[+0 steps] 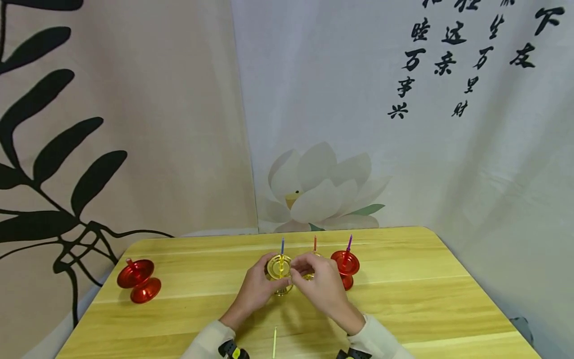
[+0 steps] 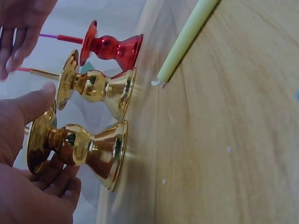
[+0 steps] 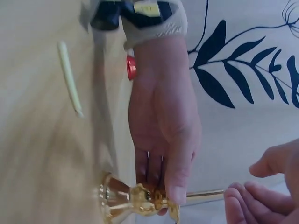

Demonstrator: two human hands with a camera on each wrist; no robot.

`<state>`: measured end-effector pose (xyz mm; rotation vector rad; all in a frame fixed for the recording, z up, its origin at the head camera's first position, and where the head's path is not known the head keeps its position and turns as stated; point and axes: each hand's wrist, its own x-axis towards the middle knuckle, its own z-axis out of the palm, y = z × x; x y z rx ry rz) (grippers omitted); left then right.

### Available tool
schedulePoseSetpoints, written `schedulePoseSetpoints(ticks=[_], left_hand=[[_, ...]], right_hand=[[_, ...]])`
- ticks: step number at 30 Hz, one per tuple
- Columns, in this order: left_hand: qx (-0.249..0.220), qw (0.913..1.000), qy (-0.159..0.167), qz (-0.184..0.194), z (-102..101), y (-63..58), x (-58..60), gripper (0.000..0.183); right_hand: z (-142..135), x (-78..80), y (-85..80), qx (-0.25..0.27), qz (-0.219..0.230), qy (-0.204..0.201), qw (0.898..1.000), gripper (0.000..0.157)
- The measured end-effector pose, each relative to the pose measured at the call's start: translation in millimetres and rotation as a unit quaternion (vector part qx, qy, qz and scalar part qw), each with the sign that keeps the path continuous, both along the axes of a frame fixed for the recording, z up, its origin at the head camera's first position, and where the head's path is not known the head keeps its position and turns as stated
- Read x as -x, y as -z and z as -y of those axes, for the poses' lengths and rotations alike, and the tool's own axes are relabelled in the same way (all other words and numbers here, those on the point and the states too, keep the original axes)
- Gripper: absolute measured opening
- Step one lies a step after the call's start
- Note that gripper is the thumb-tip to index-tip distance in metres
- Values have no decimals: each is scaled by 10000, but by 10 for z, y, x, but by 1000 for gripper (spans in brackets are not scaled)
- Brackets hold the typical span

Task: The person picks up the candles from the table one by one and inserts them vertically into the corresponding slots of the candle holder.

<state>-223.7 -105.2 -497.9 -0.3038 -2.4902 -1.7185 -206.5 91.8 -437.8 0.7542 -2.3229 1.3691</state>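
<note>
A gold candle holder (image 1: 281, 287) stands upright on the table, with a thin blue-tipped candle (image 1: 282, 247) rising from its dish. My left hand (image 1: 255, 289) grips the dish's edge, thumb in front and fingers behind, as the left wrist view also shows. Beside the candle is my right hand (image 1: 320, 281), its thumb apart from its fingers. In the right wrist view its fingertips (image 3: 233, 189) are close to the candle's upper end; whether they touch it I cannot tell. Behind this hand, a second gold holder (image 2: 93, 86) with a red-tipped candle (image 1: 315, 243) is partly hidden.
A red holder (image 1: 347, 269) with a purple-tipped candle (image 1: 349, 243) stands right of the gold ones. Farther left on the wooden table (image 1: 426, 299) is another red holder (image 1: 139, 273). One pale yellow-green candle (image 1: 275, 341) lies near the front edge. A printed curtain hangs behind.
</note>
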Motion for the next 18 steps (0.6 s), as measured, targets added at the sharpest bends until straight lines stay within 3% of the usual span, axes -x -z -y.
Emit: schedulePoseSetpoints(ticks=[10, 18], left_hand=[[35, 9999, -109, 51, -22, 3, 16, 79], [52, 9998, -82, 177, 15, -10, -14, 79]], right_hand=[[-209, -324, 307, -536, 683, -957, 9916, 13], [-183, -455, 514, -1692, 1571, -1357, 9635, 26]])
